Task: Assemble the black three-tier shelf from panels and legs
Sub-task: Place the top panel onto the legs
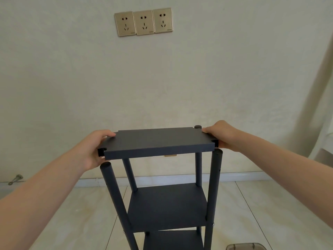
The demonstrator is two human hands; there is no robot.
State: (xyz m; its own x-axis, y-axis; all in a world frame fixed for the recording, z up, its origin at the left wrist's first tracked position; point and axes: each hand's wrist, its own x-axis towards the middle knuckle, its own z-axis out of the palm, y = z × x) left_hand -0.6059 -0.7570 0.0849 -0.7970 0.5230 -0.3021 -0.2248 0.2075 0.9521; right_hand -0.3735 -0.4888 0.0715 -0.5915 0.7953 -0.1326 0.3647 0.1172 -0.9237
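Note:
A black top panel [158,141] hangs level just above the four black legs of the shelf frame. My left hand [93,150] grips its left end, thumb on top. My right hand [223,136] grips its right end. The near left leg [113,192] and near right leg [214,184] end just under the panel's notched front corners. The far right leg's cap [197,126] shows above the panel's back corner. The middle panel [167,206] and the lowest panel [173,240] sit fixed on the legs below.
A pale wall with three gold sockets [143,22] stands behind the shelf. Light floor tiles [261,213] surround it. A small metal object [15,179] lies by the baseboard at left. A translucent container rim [245,247] shows at bottom right. A curtain [320,105] hangs at right.

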